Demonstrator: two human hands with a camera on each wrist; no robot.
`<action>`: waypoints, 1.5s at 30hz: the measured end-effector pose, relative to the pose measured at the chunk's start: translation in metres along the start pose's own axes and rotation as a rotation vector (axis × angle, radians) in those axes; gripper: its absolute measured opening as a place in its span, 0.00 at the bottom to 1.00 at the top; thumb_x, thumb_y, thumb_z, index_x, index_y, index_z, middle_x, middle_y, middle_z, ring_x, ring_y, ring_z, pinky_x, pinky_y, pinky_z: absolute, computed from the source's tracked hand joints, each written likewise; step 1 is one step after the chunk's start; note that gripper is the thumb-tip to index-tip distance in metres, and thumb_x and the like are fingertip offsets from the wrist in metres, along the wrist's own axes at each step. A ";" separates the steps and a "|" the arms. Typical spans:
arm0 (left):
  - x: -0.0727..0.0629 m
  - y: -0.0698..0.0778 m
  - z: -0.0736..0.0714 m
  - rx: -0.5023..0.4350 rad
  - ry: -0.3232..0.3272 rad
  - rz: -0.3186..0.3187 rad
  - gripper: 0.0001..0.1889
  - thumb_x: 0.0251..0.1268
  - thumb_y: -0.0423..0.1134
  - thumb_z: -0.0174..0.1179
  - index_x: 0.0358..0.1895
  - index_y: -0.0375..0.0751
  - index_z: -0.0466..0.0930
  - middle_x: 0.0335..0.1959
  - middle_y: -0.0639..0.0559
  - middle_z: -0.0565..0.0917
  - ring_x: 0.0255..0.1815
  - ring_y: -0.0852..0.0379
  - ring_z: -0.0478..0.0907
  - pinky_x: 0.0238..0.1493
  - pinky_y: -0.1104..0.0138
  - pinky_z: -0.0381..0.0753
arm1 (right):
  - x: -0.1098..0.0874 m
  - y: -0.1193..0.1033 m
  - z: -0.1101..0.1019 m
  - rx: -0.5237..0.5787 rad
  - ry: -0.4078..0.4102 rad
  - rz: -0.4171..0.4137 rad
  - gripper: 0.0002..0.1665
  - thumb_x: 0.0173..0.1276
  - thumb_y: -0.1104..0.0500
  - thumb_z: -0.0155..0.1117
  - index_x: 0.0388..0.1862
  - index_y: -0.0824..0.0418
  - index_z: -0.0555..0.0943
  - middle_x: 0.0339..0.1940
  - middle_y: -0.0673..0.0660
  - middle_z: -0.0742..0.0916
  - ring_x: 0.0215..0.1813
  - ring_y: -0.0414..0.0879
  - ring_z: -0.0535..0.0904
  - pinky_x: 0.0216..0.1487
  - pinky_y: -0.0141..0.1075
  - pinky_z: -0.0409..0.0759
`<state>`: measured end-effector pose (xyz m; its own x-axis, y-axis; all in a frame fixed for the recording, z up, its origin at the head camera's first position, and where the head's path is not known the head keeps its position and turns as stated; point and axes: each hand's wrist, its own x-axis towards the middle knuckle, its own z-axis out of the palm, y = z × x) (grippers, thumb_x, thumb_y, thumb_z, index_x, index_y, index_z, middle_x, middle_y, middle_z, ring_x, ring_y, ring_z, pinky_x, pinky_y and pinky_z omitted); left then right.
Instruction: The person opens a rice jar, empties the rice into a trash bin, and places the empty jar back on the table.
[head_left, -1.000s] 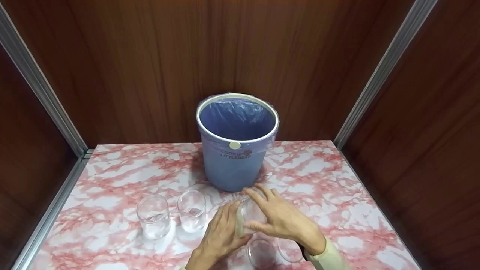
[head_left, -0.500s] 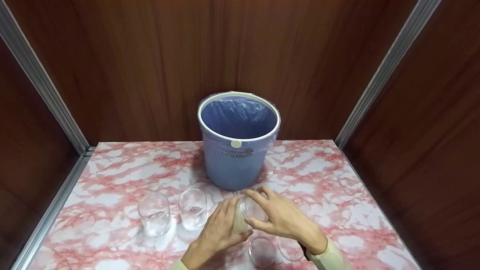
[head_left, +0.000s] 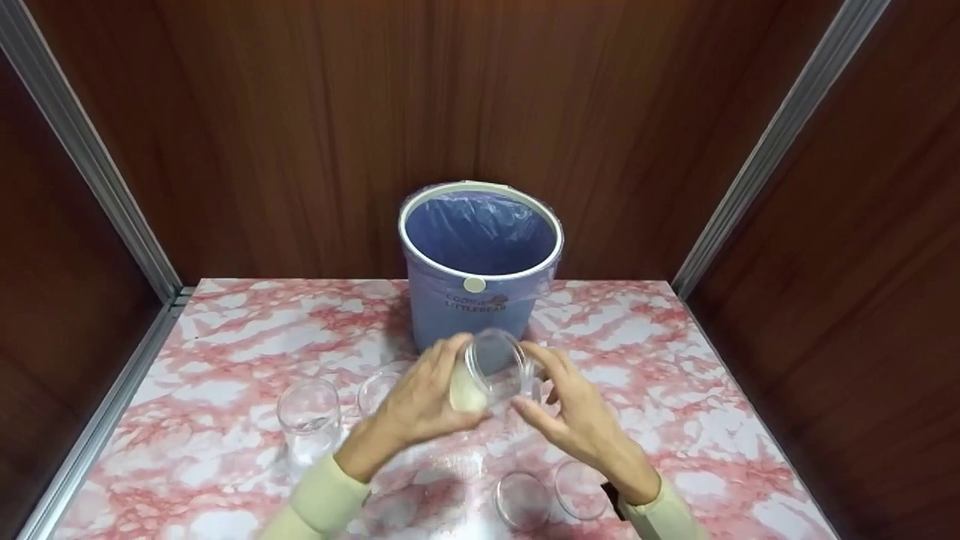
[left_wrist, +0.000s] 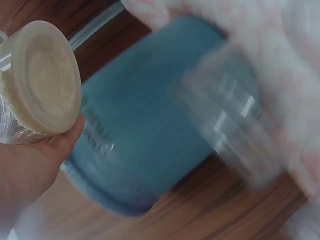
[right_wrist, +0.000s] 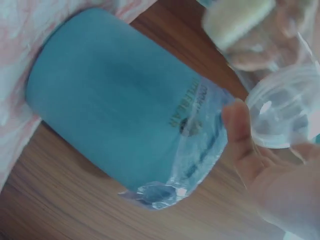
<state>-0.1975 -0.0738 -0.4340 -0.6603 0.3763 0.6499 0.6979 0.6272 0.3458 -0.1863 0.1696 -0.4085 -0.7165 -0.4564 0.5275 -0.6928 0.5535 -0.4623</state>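
My left hand (head_left: pixel 424 397) grips a clear jar (head_left: pixel 466 388) with pale cream, grainy-looking contents settled at its base. In the left wrist view the round base of the jar faces the camera, fingers wrapped behind it. The jar is tilted, its open round mouth turned toward the head camera, in front of the blue bin (head_left: pixel 472 319). Just right of the mouth, my right hand (head_left: pixel 581 416) pinches a clear round lid (right_wrist: pixel 280 105) between thumb and fingers. In the head view the lid shows only as a thin glassy edge beside the fingers.
Two clear empty jars, a left one (head_left: pixel 309 420) and another (head_left: pixel 375 390) partly behind my left arm, stand on the red-and-white marbled table (head_left: pixel 247 360). Two clear round discs, one (head_left: pixel 523 501) and its neighbour (head_left: pixel 581 490), lie near the front. Wooden panels enclose the table.
Both hands have risen toward the bin with the jar. The right hand has come away from the jar's mouth with the lid, and the mouth has turned toward the head camera.
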 end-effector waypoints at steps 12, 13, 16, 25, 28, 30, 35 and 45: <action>0.045 -0.011 -0.053 0.020 0.068 -0.031 0.52 0.40 0.55 0.78 0.68 0.36 0.61 0.55 0.41 0.77 0.53 0.48 0.76 0.57 0.57 0.79 | -0.017 0.034 -0.001 0.062 0.021 0.211 0.36 0.66 0.51 0.67 0.72 0.47 0.67 0.50 0.50 0.81 0.32 0.36 0.80 0.33 0.32 0.81; 0.047 -0.011 -0.056 0.019 0.074 -0.035 0.52 0.40 0.55 0.77 0.68 0.36 0.61 0.56 0.41 0.76 0.54 0.48 0.76 0.57 0.57 0.79 | -0.019 0.037 -0.001 0.045 0.009 0.233 0.37 0.66 0.49 0.67 0.72 0.47 0.67 0.52 0.50 0.81 0.35 0.37 0.80 0.34 0.32 0.81; 0.054 -0.013 -0.065 0.017 0.086 -0.042 0.52 0.40 0.55 0.78 0.68 0.35 0.61 0.57 0.40 0.76 0.54 0.47 0.76 0.58 0.56 0.79 | -0.026 0.047 -0.002 -0.005 -0.053 0.300 0.37 0.65 0.43 0.67 0.72 0.44 0.68 0.54 0.48 0.79 0.39 0.38 0.77 0.35 0.32 0.79; 0.072 -0.025 -0.079 0.077 0.068 -0.066 0.52 0.39 0.54 0.78 0.67 0.34 0.60 0.54 0.36 0.77 0.53 0.43 0.76 0.56 0.54 0.78 | -0.045 0.078 -0.002 -0.099 -0.227 0.308 0.40 0.65 0.34 0.62 0.73 0.45 0.67 0.61 0.55 0.78 0.55 0.47 0.77 0.51 0.47 0.78; 0.074 -0.030 -0.081 0.101 0.049 -0.099 0.52 0.39 0.54 0.78 0.67 0.35 0.60 0.52 0.36 0.77 0.51 0.42 0.77 0.54 0.53 0.78 | -0.050 0.088 -0.002 -0.122 -0.278 0.263 0.40 0.67 0.36 0.61 0.73 0.49 0.68 0.62 0.61 0.77 0.60 0.56 0.75 0.57 0.55 0.76; 0.074 -0.034 -0.083 0.110 0.036 -0.120 0.52 0.39 0.54 0.78 0.67 0.35 0.60 0.52 0.36 0.77 0.51 0.42 0.77 0.54 0.53 0.78 | -0.052 0.094 -0.001 -0.135 -0.309 0.247 0.39 0.67 0.36 0.60 0.73 0.51 0.68 0.63 0.64 0.76 0.61 0.60 0.75 0.57 0.58 0.76; 0.075 -0.040 -0.089 0.131 -0.012 -0.173 0.52 0.41 0.53 0.77 0.70 0.37 0.60 0.52 0.35 0.77 0.50 0.41 0.75 0.55 0.52 0.75 | -0.056 0.109 0.000 -0.123 -0.383 0.308 0.39 0.68 0.37 0.59 0.73 0.52 0.68 0.66 0.69 0.74 0.63 0.69 0.71 0.58 0.62 0.73; 0.098 -0.036 -0.104 0.255 -0.125 -0.285 0.52 0.43 0.56 0.75 0.72 0.44 0.56 0.55 0.37 0.75 0.50 0.39 0.74 0.44 0.49 0.80 | -0.066 0.137 0.003 -0.148 -0.474 0.441 0.39 0.68 0.40 0.61 0.74 0.54 0.66 0.68 0.72 0.70 0.66 0.74 0.66 0.55 0.67 0.72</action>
<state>-0.2582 -0.1309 -0.3123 -0.8570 0.2328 0.4598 0.4011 0.8615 0.3114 -0.2337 0.2736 -0.5084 -0.9118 -0.4038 -0.0751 -0.3323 0.8328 -0.4428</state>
